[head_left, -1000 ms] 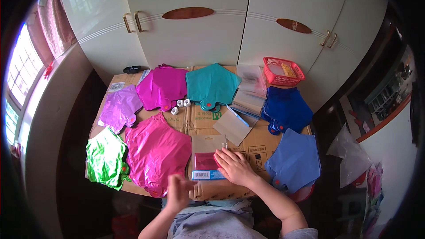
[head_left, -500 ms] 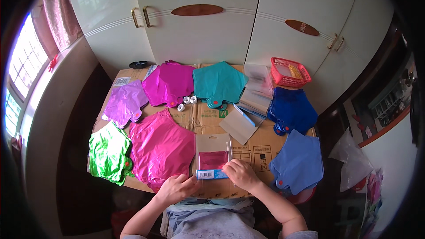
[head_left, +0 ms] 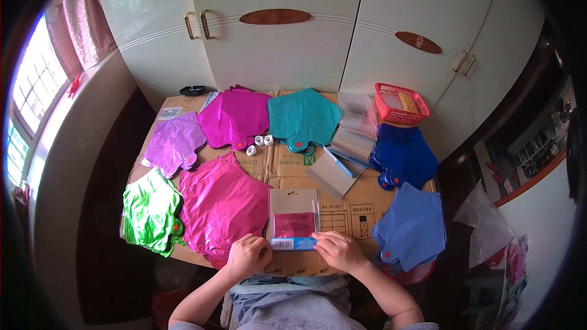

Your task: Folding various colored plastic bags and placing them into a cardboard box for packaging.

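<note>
Left hand point(head_left: 251, 253): lower centre of the frame, fingers curled, tips at the left end of the packet's blue strip; can't tell if I'm pinching it.
Right hand point(head_left: 337, 250): just right of that, fingers bent, tips on the strip's right end; pinch or press, can't tell.
Packet point(head_left: 293, 205): flat between and above my hands, lower centre; clear sleeve, grey backing, pink foil inside, blue strip point(head_left: 294, 244) along the bottom.
Nearest foil: pink pile point(head_left: 223, 208) just left of packet.
Left side: bright green pile point(head_left: 150, 211), lilac pile point(head_left: 174, 140) above it.
Upper middle: purple pile point(head_left: 235, 116), teal pile point(head_left: 304, 115), white rolls point(head_left: 260, 142) below them.
Right side: dark blue pile point(head_left: 403, 156), light blue pile point(head_left: 411, 226) below it.
Right of centre: blue pen-like tool point(head_left: 338, 162) over a grey sheet point(head_left: 332, 178); clear sleeves point(head_left: 356, 110) above.
Upper right: red basket point(head_left: 386, 113).
Tabletop point(head_left: 284, 174): covered in cardboard.
</note>
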Tool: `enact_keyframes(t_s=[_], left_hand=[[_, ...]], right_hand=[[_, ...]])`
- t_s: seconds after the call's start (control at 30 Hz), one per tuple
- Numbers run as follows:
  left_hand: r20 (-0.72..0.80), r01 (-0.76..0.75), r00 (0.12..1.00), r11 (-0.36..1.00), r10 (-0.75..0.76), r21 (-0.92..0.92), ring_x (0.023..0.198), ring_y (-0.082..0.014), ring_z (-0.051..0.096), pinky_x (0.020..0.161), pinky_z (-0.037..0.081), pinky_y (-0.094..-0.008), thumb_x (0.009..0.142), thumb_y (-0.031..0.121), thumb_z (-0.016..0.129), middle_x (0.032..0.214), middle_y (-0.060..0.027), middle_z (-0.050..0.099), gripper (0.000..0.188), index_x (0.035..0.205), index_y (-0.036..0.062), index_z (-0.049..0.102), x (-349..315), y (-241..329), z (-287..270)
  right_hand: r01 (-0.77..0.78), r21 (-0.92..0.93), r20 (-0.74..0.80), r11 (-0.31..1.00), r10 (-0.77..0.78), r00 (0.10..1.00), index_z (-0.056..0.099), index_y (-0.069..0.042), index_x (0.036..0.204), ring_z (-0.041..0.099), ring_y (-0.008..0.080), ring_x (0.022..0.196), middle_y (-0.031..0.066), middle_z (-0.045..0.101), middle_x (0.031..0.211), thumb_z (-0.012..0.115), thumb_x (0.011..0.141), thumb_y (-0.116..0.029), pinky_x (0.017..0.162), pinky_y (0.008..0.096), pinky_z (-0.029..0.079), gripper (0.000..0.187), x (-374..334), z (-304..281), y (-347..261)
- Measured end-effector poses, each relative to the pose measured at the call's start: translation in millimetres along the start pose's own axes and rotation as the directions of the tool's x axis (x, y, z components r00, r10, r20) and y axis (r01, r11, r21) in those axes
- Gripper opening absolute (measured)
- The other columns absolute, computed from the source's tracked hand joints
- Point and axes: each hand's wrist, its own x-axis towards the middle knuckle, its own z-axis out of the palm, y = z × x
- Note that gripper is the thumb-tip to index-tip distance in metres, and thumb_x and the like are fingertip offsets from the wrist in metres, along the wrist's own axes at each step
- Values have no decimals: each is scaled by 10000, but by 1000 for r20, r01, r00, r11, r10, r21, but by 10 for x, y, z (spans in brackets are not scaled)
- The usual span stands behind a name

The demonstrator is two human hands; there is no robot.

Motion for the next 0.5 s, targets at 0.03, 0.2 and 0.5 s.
enact_keyframes(t_s=[0.03, 0.2, 0.5], left_hand=[[-20, 56, 998, 998, -56, -3, 628, -251, 598, 565, 505, -351, 710, 132, 644, 645, -83, 586, 100, 720, 54, 581, 10, 15, 23], [33, 243, 967, 957, -251, 157, 647, -282, 627, 562, 516, -386, 735, 202, 630, 673, -106, 593, 173, 721, 43, 565, 111, 115, 98], [59, 423, 902, 902, -428, 86, 628, -252, 625, 546, 497, -343, 803, 364, 702, 757, -115, 606, 378, 874, 27, 547, 193, 274, 70]], right_hand=[[-40, 11, 1, 999, 40, 999, 616, -48, 892, 636, 193, 939, 45, 659, 1002, 710, 782, -145, 791, 316, 534, 175, 11, 24, -26], [-210, 96, 67, 973, 204, 977, 541, -32, 990, 615, 241, 914, 101, 569, 1050, 722, 773, -124, 784, 331, 519, 297, 69, 65, -63], [-381, 141, 39, 914, 379, 924, 376, -23, 1227, 458, 372, 1133, 198, 420, 1205, 782, 726, -161, 937, 436, 424, 660, 68, 94, 5]])
